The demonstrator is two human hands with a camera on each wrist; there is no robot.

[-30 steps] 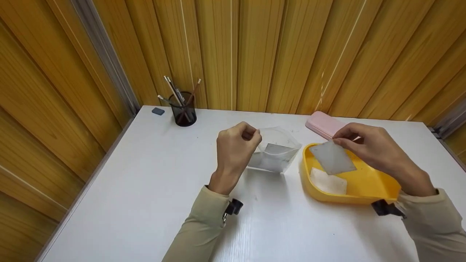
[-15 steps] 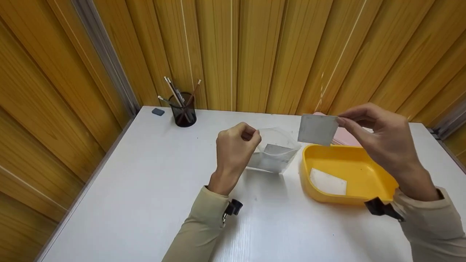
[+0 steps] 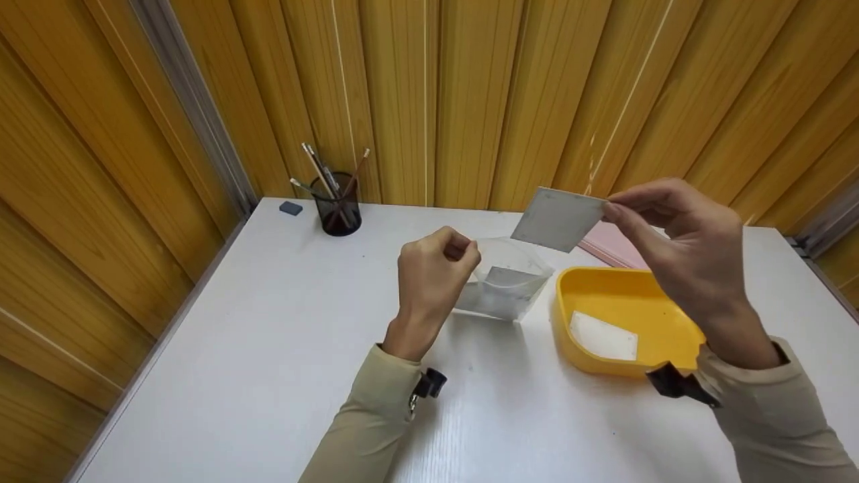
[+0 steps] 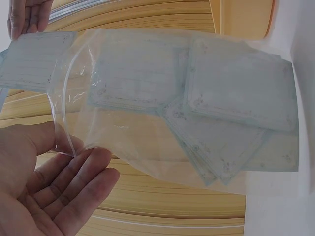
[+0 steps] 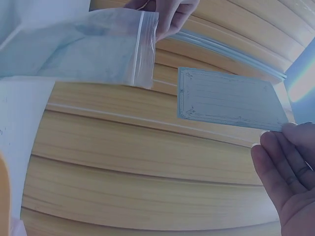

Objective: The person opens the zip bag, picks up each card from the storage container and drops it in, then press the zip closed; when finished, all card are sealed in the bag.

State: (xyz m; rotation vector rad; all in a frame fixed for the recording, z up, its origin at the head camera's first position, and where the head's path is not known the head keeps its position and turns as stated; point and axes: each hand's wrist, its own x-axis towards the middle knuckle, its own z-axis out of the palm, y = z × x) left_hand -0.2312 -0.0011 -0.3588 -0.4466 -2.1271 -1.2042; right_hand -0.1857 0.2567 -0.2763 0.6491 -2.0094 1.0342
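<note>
My left hand (image 3: 433, 285) pinches the rim of a clear zip-lock bag (image 4: 133, 137), which stands on the table with its mouth spread. Several note cards (image 4: 231, 83) with printed borders and ruled lines lie overlapped inside it. Between the thumb and fingers of my right hand (image 3: 694, 251) a single note card (image 3: 558, 220) is pinched by one corner. It is held up in the air, above and just right of the bag's mouth. In the right wrist view that held card (image 5: 229, 98) shows its ruled lines and ornamental border, apart from the bag.
Under my right hand stands a yellow tray (image 3: 570, 349) with a white card (image 3: 604, 337) in it. A pink case (image 3: 614, 245) lies behind. At the back left are a black mesh cup (image 3: 341, 218) of pencils and a dark eraser (image 3: 290, 208). Wood-patterned panels (image 3: 470, 100) enclose the table.
My right hand has lifted its card from over the yellow tray, up and leftward toward the bag's mouth. My left hand and the bag have stayed in place.
</note>
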